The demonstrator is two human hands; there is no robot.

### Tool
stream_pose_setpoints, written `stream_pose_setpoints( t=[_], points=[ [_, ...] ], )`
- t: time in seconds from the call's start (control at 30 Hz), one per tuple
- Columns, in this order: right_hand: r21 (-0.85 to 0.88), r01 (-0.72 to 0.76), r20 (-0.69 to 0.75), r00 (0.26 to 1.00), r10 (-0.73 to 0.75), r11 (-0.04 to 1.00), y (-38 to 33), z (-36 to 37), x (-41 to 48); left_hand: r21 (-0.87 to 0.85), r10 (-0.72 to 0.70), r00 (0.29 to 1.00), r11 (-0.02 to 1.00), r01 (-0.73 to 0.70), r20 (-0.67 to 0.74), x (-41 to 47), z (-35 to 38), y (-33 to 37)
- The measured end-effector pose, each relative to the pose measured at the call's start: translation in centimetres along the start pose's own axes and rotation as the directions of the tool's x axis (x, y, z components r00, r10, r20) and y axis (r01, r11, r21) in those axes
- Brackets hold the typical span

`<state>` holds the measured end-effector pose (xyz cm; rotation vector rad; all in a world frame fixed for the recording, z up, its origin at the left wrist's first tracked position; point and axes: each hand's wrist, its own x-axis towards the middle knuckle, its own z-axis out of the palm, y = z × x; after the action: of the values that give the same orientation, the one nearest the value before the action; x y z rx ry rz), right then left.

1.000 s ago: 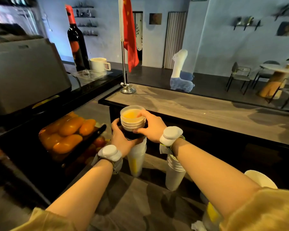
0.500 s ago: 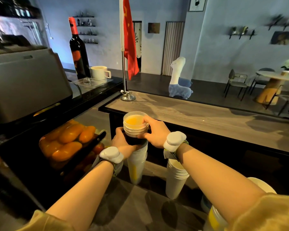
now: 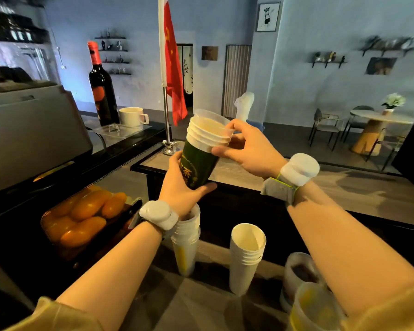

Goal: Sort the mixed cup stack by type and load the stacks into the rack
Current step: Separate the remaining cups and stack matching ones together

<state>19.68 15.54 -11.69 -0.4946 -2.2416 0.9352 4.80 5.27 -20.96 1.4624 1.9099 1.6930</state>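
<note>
I hold a mixed cup stack [image 3: 202, 154] tilted in front of me: a dark green printed cup at the bottom, several white rims above it, a clear plastic cup on top. My left hand [image 3: 181, 187] grips the green cup's lower body. My right hand [image 3: 245, 149] pinches the upper rims. Below stand a stack of clear cups with yellow print [image 3: 185, 244], partly hidden by my left wrist, and a stack of white paper cups [image 3: 245, 256]. Whether these stand in a rack, I cannot tell.
A tray of orange fruit [image 3: 81, 216] sits at the left under a grey machine [image 3: 31, 130]. A wine bottle [image 3: 101, 87], a white mug [image 3: 132, 115] and a flag pole [image 3: 166, 120] stand behind. More cups [image 3: 308, 304] lie at the lower right. A wooden counter [image 3: 344, 187] runs across.
Both hands have lifted the mixed stack up off the clear cup stack and tilted it to the right. The green cup's body now shows fully.
</note>
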Motion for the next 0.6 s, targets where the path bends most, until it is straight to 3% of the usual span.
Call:
stream_pose_setpoints(
  t=[0.2,0.27,0.6],
  points=[
    [-0.065,-0.071,0.062,0.995,0.076,0.995,1.4,-3.2,-4.1,-0.15,0.145,0.987,0.98,-0.133,0.071,-0.7,3.8,3.0],
    [-0.088,-0.119,0.017,0.992,0.121,0.989,2.4,-4.2,-5.9,-0.197,0.167,0.976,0.971,-0.138,0.139,-1.5,5.7,3.6],
    [-0.006,-0.32,-0.157,0.936,0.316,0.947,6.9,-8.4,-14.5,-0.327,0.136,0.891,0.945,0.015,0.434,-4.8,14.2,3.1]
  ],
)
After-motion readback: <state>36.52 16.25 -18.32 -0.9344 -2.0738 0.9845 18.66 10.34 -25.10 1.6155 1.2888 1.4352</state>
